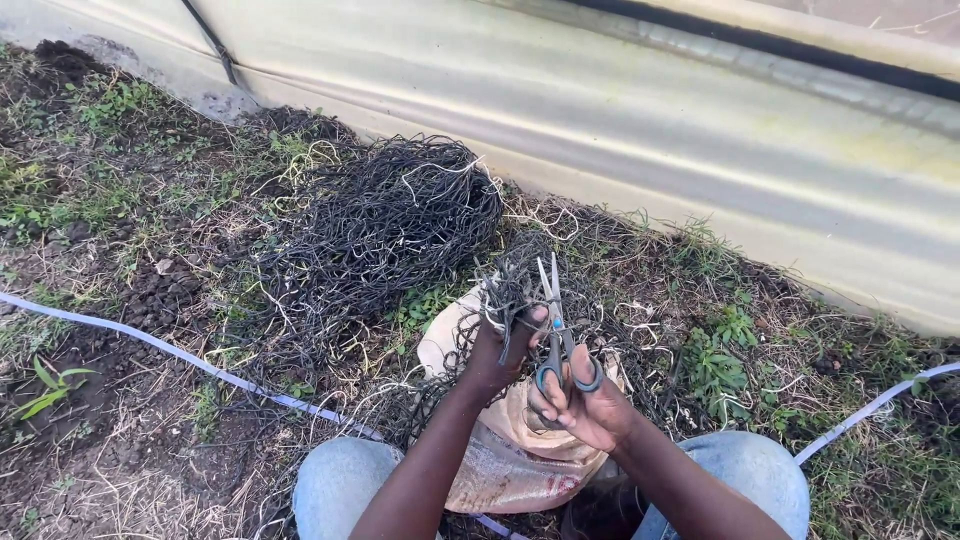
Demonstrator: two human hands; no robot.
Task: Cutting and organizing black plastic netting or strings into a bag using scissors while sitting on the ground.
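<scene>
while the left hand pinches a bundle of black strings over the sack, the right hand grips scissors; slightly parted blades could nick the nearby thumb.

The scissors you hold have pale silvery blades and dark teal-grey handle loops, and the bunch of strings beside them is dark grey to black, flecked with a few whitish strands. The big heap of strings on the ground is the same black, with off-white pieces here and there. Your jeans are faded light blue, the sack is tan with a reddish print, the plastic sheet is cloudy greenish-white, and the tape is pale lilac-white.
</scene>
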